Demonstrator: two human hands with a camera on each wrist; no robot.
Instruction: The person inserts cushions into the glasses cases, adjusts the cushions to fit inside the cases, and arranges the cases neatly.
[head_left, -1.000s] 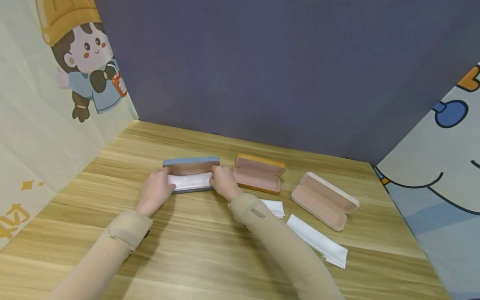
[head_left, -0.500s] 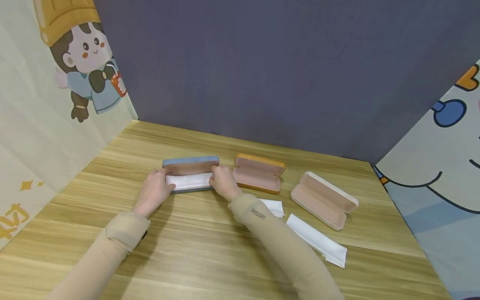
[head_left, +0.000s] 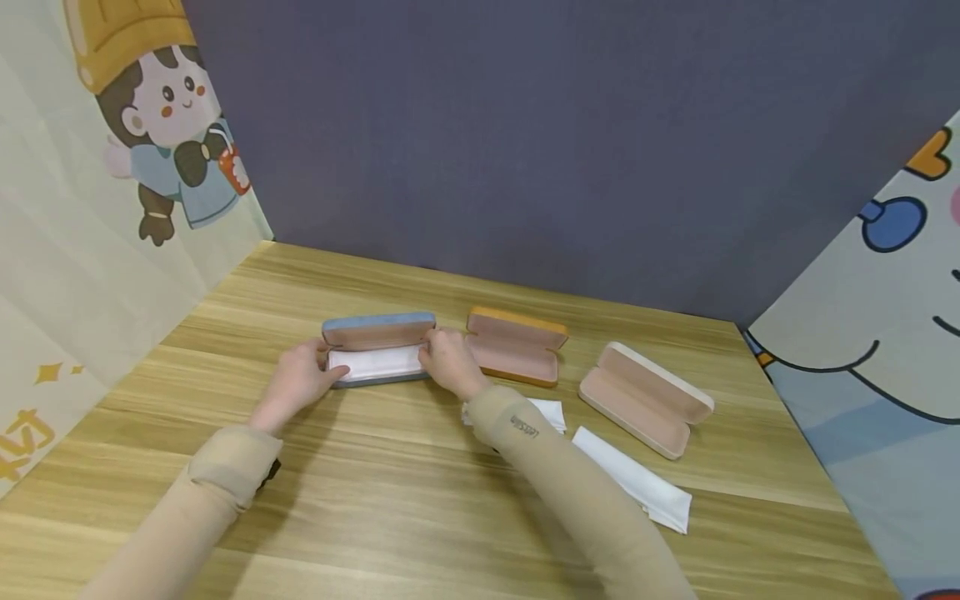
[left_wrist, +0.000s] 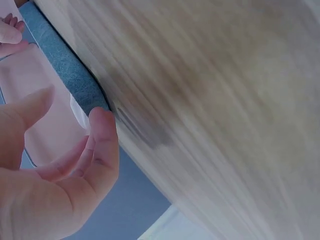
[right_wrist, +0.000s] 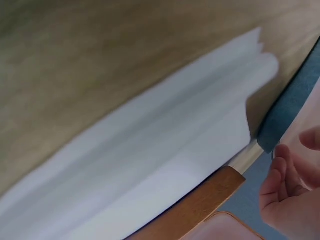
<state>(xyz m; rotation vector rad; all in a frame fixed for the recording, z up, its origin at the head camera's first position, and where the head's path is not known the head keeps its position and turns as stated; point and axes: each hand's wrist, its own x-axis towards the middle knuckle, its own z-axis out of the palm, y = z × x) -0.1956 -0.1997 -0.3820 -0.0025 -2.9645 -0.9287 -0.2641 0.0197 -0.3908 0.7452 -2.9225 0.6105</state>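
A blue glasses case [head_left: 378, 320] stands with its lid raised at the left of the table, a folded white cloth [head_left: 377, 363] lying in its base. My left hand [head_left: 298, 377] is at the case's left end. In the left wrist view its fingertips touch the case's corner, while the thumb [left_wrist: 37, 105] stretches over the inside, apart from the fingers. At the opposite end my right hand [head_left: 453, 363] holds the case, fingers curled against its end wall and the thumb [right_wrist: 311, 138] on the inner side. Part of that end is hidden behind the hand.
An orange glasses case [head_left: 517, 321] stands with its lid raised just right of my right hand. Further right is a white glasses case [head_left: 637, 412], also with its lid up. Two folded white cloths lie in front: one partly hidden under my right sleeve, another cloth [head_left: 637, 479] beside it.
My left hand has drawn slightly left, its thumb and fingers spreading at the case's end. The right hand stays at its end, and the cloth in the case looks the same.
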